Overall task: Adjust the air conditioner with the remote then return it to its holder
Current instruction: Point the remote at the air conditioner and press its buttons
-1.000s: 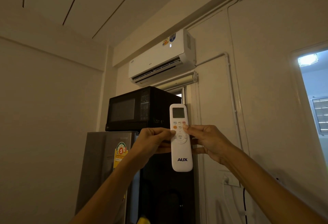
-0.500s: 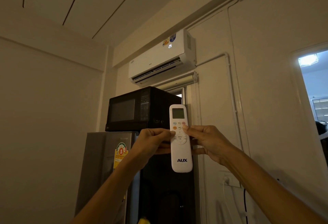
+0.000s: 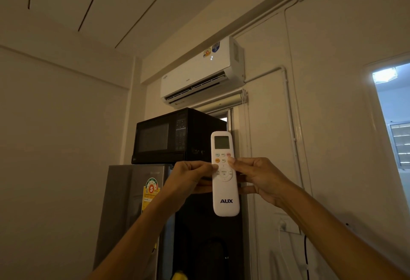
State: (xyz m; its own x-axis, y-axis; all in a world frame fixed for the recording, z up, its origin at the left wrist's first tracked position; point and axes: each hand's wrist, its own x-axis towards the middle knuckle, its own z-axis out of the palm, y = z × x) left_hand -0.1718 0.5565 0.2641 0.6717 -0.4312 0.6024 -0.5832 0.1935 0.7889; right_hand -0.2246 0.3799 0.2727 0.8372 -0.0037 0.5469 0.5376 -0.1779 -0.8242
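Note:
A white remote [image 3: 225,199] marked AUX stands upright in front of me, held from both sides. My left hand [image 3: 188,179] grips its left edge with the thumb near the round menu pad. My right hand [image 3: 259,179] grips the right edge, thumb on a button just above the pad. The white air conditioner [image 3: 199,75] hangs high on the wall above, its flap open and a lit digit on its front. No remote holder is in view.
A black microwave [image 3: 168,135] sits on a grey fridge [image 3: 133,208] directly behind the remote. White pipes [image 3: 288,106] run down the wall at right above a wall socket [image 3: 286,224]. A bright doorway [image 3: 395,124] opens at the far right.
Both hands and the remote have stayed almost still. The lit digit on the air conditioner's front has changed.

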